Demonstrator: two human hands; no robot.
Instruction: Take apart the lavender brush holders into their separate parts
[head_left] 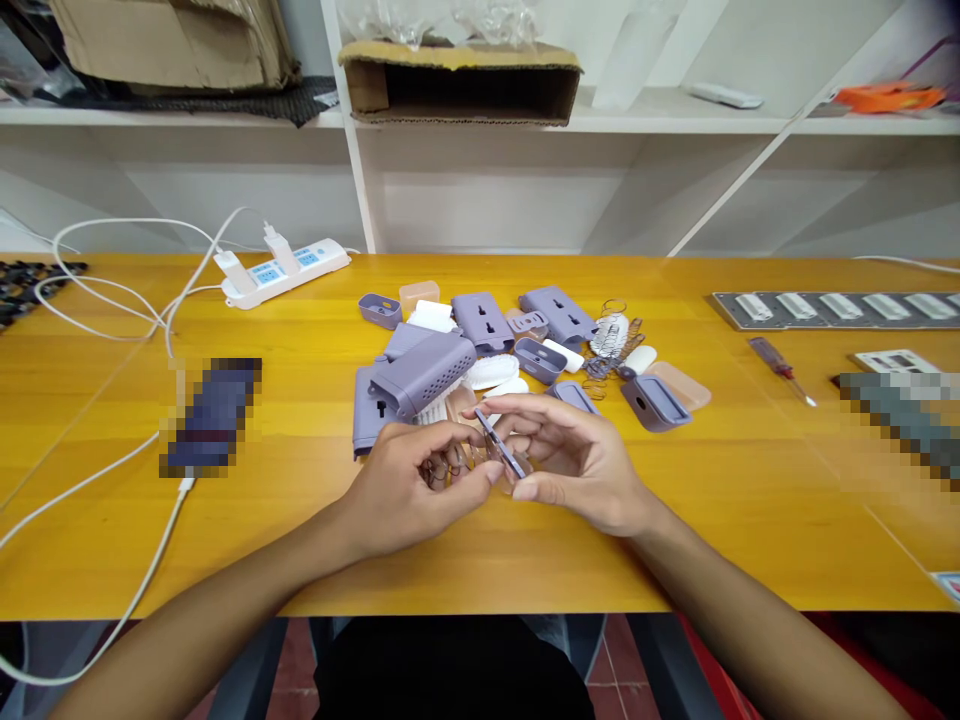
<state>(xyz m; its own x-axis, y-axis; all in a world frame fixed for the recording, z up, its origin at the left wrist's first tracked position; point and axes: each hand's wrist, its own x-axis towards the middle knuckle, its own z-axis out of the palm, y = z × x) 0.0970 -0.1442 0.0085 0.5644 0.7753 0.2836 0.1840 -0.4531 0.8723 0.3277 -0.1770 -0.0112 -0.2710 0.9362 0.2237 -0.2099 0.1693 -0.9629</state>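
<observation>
Between my two hands, above the front of the table, is a thin flat purple plastic piece (501, 444), seen nearly edge-on and tilted. My left hand (424, 480) pinches its left side with thumb and fingers. From the other side my right hand (574, 460) grips it, thumb at the lower end. Just beyond lies a pile of purple plastic housings (424, 372), with white oval parts (491, 373) among them. A purple cup-shaped part (656, 403) rests right of the pile, beside a clear peach-tinted cover (681, 386). Coiled thin wires (611, 340) lie at the pile's right.
On the left are a phone (212, 418) with a white cable and a white power strip (289, 272). To the right lie a screwdriver (781, 370) and a long strip with white modules (836, 309). A cardboard box (461, 85) sits on the shelf behind.
</observation>
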